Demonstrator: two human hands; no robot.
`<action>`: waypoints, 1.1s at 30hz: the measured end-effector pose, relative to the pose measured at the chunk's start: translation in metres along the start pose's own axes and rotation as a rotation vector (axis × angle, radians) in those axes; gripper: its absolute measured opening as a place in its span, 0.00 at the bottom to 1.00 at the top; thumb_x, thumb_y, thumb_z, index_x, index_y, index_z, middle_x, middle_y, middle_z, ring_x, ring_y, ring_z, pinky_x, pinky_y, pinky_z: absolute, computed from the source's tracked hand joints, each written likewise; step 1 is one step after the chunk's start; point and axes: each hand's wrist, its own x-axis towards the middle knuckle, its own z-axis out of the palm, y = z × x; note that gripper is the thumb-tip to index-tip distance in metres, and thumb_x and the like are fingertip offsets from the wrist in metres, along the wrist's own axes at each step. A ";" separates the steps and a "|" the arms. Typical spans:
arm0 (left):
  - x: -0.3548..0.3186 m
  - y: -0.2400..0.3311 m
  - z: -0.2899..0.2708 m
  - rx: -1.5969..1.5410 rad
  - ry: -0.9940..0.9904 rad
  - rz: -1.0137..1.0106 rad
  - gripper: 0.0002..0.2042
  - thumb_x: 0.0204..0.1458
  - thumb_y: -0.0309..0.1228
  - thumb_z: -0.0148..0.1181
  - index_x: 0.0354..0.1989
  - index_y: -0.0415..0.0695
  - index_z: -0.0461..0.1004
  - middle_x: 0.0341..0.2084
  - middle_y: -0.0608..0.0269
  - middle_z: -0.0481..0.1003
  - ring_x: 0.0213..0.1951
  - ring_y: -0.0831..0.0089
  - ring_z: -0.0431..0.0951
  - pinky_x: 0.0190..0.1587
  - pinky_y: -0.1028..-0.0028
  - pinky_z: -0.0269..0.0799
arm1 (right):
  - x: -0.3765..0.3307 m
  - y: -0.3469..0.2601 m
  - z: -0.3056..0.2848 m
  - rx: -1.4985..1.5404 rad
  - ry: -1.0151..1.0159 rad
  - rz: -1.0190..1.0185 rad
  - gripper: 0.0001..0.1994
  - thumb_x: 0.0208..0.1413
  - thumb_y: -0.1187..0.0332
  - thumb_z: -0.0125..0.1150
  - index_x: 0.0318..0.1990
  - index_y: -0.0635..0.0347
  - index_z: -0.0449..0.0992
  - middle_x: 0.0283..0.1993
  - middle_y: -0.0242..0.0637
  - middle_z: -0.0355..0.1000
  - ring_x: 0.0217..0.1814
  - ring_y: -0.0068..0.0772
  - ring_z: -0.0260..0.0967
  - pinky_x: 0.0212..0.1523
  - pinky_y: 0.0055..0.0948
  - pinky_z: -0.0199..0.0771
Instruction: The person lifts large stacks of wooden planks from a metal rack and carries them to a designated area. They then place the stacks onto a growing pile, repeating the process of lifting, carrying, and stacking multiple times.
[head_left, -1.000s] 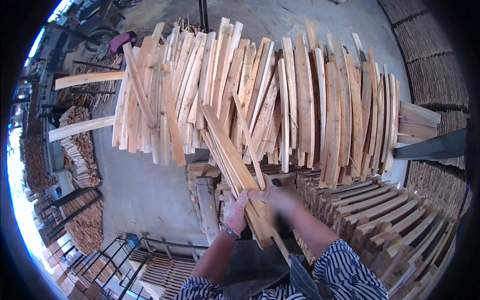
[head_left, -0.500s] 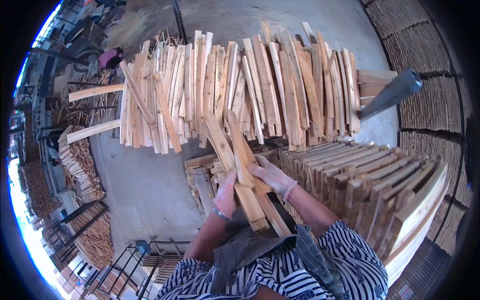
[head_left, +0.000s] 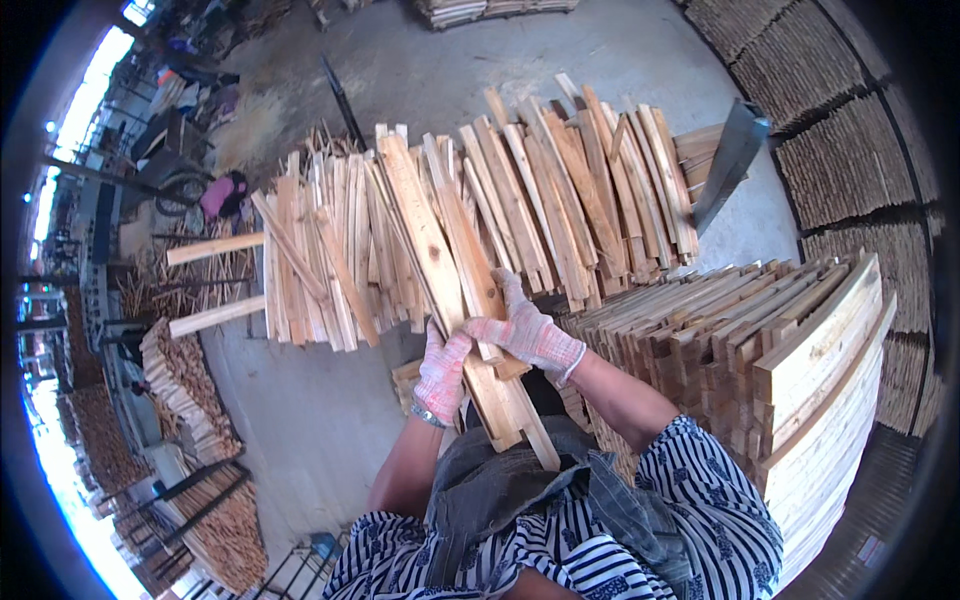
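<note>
Several pale wooden boards point(head_left: 427, 240) are held together at a slant in front of my body. My left hand point(head_left: 442, 372), in a pinkish-white work glove, is closed around their left edge. From the right, my gloved right hand point(head_left: 527, 328) grips the same boards, its fingers across them and meeting the left hand. The boards' near ends come close to my grey apron point(head_left: 500, 490). Just beyond them lies a long row of loose boards point(head_left: 560, 200), partly covered by the held ones.
At my right stands a tall stack of boards point(head_left: 815, 370). A dark metal post point(head_left: 728, 165) rises at the row's right end. Wood bundles point(head_left: 820, 150) line the far right, and piles of sticks point(head_left: 190, 390) lie at left on the concrete floor point(head_left: 290, 420).
The held boards have come up closer and now stand more upright, drawn together. My right hand has moved leftward across them to meet the left. The whole view has shifted slightly.
</note>
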 end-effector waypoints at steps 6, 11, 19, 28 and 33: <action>-0.020 0.022 0.010 0.059 0.025 -0.030 0.39 0.52 0.33 0.67 0.71 0.47 0.52 0.46 0.62 0.73 0.46 0.72 0.76 0.52 0.72 0.75 | -0.056 -0.055 -0.035 -0.216 0.071 -0.384 0.55 0.45 0.56 0.74 0.71 0.75 0.41 0.71 0.62 0.51 0.75 0.50 0.50 0.74 0.37 0.50; -0.010 0.039 0.027 0.018 -0.145 -0.128 0.32 0.45 0.34 0.68 0.61 0.40 0.65 0.41 0.59 0.75 0.43 0.69 0.78 0.47 0.69 0.79 | -0.142 -0.052 -0.046 -0.128 0.049 -0.361 0.52 0.44 0.71 0.66 0.73 0.71 0.37 0.75 0.59 0.45 0.80 0.44 0.41 0.76 0.35 0.46; -0.067 -0.004 0.194 0.227 -0.280 0.173 0.40 0.44 0.50 0.63 0.60 0.31 0.63 0.52 0.44 0.69 0.54 0.51 0.72 0.58 0.55 0.70 | -0.249 -0.030 -0.126 -0.399 0.411 -0.495 0.44 0.47 0.69 0.56 0.73 0.67 0.43 0.65 0.65 0.62 0.65 0.57 0.65 0.63 0.37 0.68; -0.106 -0.018 0.352 0.358 -0.963 0.428 0.48 0.50 0.63 0.54 0.65 0.29 0.56 0.58 0.40 0.62 0.57 0.50 0.66 0.58 0.56 0.68 | -0.367 -0.066 -0.178 -0.335 0.956 -0.695 0.37 0.54 0.62 0.66 0.67 0.65 0.54 0.50 0.51 0.73 0.55 0.44 0.74 0.56 0.35 0.72; -0.135 -0.031 0.441 0.256 -1.254 1.295 0.26 0.67 0.42 0.47 0.70 0.47 0.53 0.62 0.43 0.60 0.61 0.52 0.66 0.60 0.54 0.72 | -0.448 -0.094 -0.211 -0.447 1.285 -0.817 0.34 0.51 0.57 0.65 0.61 0.64 0.59 0.46 0.57 0.74 0.52 0.55 0.74 0.53 0.38 0.73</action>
